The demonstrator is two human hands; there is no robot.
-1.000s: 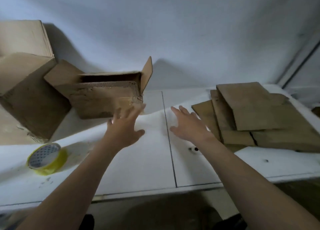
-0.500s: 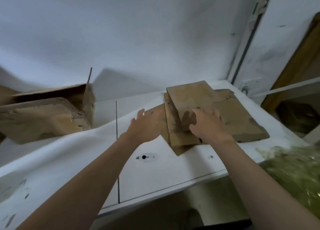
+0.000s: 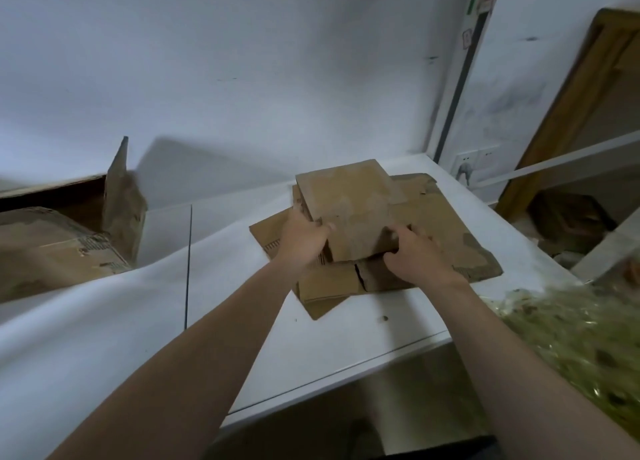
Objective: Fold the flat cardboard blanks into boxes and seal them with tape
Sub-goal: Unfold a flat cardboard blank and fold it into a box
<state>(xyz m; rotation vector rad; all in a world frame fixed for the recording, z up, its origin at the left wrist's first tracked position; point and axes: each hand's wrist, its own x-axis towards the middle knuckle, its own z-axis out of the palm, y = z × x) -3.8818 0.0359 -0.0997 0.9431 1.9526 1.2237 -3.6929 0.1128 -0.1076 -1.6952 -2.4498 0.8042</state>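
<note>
I note an open box (image 3: pixel 69 248) left of the left hand (image 3: pixel 303 241), interior too dark to read. That hand and the right hand (image 3: pixel 415 257) now grip the top blank (image 3: pixel 346 206); earlier they were open.

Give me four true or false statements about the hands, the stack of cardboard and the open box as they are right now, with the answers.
1. The left hand and the right hand both hold the top blank of the stack. True.
2. The open box lies to the left of the stack, apart from it. True.
3. The stack lies on the floor. False: it lies on the white table.
4. The open box has all its flaps folded shut. False: one flap stands upright and the dark inside of the box shows.
</note>
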